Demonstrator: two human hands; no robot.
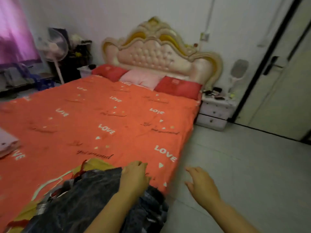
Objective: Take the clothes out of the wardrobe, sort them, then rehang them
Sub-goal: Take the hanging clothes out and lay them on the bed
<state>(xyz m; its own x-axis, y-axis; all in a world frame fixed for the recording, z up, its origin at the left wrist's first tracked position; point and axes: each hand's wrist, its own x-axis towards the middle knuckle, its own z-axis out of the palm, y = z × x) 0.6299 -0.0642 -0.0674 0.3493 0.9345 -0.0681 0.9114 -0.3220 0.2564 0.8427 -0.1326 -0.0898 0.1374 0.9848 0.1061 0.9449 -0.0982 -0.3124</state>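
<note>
Your left hand (pixel 134 178) rests flat on the clothes (pixel 80 199), which lie left of it; your right hand (pixel 202 187) hangs open, empty, farther away.

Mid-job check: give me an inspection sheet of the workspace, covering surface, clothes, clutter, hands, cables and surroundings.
Surface: bed with orange LOVE-print cover, mostly bare.
Job's things: heap of dark grey and yellow clothes on the bed's near corner; no wardrobe in view.
Clutter: pale folded item at the bed's left edge; small objects on the white bedside cabinet.
Hands: left hand resting on the heap's edge, gripping nothing; right hand open over the floor, empty.
Cables: white conduit up the wall.
Surroundings: padded pink headboard, three pillows, pedestal fan, purple curtain, door, tiled floor.
</note>
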